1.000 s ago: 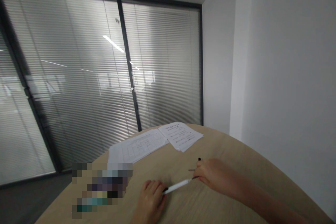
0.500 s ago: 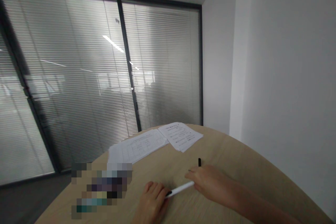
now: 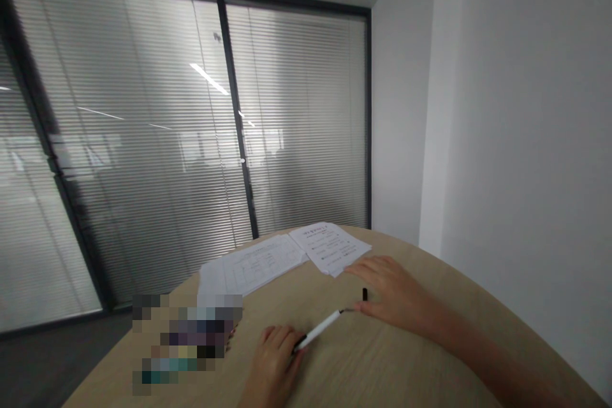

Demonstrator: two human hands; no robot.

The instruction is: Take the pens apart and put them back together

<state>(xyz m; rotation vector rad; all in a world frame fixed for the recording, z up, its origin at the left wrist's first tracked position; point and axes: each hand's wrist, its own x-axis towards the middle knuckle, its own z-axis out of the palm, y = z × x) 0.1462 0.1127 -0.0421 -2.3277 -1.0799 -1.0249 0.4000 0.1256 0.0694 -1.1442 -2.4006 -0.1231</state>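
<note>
My left hand (image 3: 275,357), low in the middle of the view, is closed round the black end of a white pen (image 3: 321,329). The pen slants up to the right, its narrow dark tip pointing towards my right hand (image 3: 389,293). That hand is open, thumb and fingers apart. A small black pen cap (image 3: 364,294) stands on the wooden table between its thumb and fingers; I cannot tell whether they touch it. A thin dark line runs from the pen tip towards the thumb, too fine to make out.
Printed sheets (image 3: 332,248) and more papers (image 3: 253,262) lie at the far side of the round table (image 3: 382,363). A pixelated patch hides things on the left. Behind are a glass partition with blinds (image 3: 306,127) and a white wall (image 3: 526,108).
My right hand has let go of the pen's far end, moved up and opened around the black cap. The pen's dark tip now shows, and the pen slants more steeply in my left hand.
</note>
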